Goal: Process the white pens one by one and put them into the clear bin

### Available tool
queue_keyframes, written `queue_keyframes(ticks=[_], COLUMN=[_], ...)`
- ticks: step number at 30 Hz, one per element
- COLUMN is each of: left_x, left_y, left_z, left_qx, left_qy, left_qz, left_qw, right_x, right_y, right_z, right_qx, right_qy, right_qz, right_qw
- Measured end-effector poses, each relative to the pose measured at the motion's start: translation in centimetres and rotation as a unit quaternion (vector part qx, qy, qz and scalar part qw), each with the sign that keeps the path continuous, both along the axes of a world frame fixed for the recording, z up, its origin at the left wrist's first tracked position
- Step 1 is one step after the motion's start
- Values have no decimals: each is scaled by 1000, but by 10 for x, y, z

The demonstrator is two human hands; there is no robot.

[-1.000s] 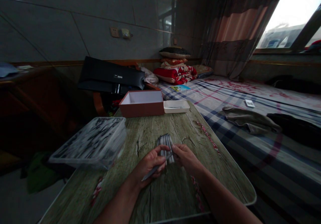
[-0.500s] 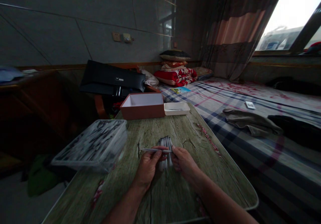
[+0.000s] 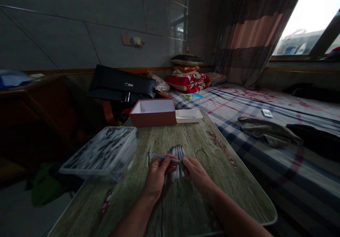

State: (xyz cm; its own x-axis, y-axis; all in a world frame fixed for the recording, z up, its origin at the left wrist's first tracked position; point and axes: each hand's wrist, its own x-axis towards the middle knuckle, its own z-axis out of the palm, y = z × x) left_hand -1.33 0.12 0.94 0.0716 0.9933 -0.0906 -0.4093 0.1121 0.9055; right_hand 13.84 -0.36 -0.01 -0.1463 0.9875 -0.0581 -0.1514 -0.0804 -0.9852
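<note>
A slim pen is held nearly level above the table. My left hand grips it between thumb and fingers, its thin tip pointing left. The fingertips of my right hand pinch the pen's right end. Beneath and behind both hands, several similar pens lie side by side on the wood-patterned table. To the left, a clear plastic box is filled with many more pens.
At the table's far edge stand a brown box with a white inside and a small white tray holding something thin. A bed with clothing borders the right side. A black monitor is behind.
The whole view has shifted slightly, so things appear a little further right. The pen's left end is tilted up slightly more, with both hands still on it.
</note>
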Motion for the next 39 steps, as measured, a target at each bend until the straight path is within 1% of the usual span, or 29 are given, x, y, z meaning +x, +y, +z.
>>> queue_keyframes(ticks=[3, 5, 7, 9, 11, 14, 17, 19, 22, 25, 28, 33, 35, 39], left_x=[0, 0, 0, 0, 0, -1, -2, -2, -1, -2, -3, -2, -2, -2], left_y=[0, 1, 1, 1, 2, 2, 2, 2, 2, 3, 3, 3, 2, 3], left_z=[1, 2, 2, 1, 0, -1, -1, -1, -2, -3, -3, -1, 0, 0], left_qx=[2, 0, 1, 5, 9, 7, 7, 12, 21, 15, 17, 26, 23, 17], left_qy=[-3, -5, -3, 3, 7, 3, 2, 9, 18, 13, 12, 30, 29, 20], left_qz=[9, 12, 10, 7, 9, 20, 19, 13, 14, 20, 19, 16, 23, 35], left_qw=[1000, 1000, 1000, 1000, 1000, 1000, 1000, 1000, 1000, 1000, 1000, 999, 999, 999], right_x=[-1, -2, -2, -2, -2, -2, -2, -2, -3, -2, -2, -2, -2, -2], right_y=[-1, -1, -1, 0, 1, 0, -1, -1, 0, -1, -2, 0, 0, -1], right_z=[1, 1, 0, -2, -3, -1, 0, 0, -1, 0, 0, -6, -6, -1], right_qx=[-1, -6, -25, -42, -49, -36, -27, -41, -63, -62, -62, -110, -111, -98], right_qy=[77, 111, 100, 62, 39, 79, 116, 98, 64, 102, 151, 129, 130, 186], right_qz=[19, 30, 18, 5, 7, 33, 34, 22, 34, 59, 62, 59, 60, 60], right_qw=[997, 993, 994, 997, 998, 996, 992, 994, 995, 991, 985, 984, 983, 976])
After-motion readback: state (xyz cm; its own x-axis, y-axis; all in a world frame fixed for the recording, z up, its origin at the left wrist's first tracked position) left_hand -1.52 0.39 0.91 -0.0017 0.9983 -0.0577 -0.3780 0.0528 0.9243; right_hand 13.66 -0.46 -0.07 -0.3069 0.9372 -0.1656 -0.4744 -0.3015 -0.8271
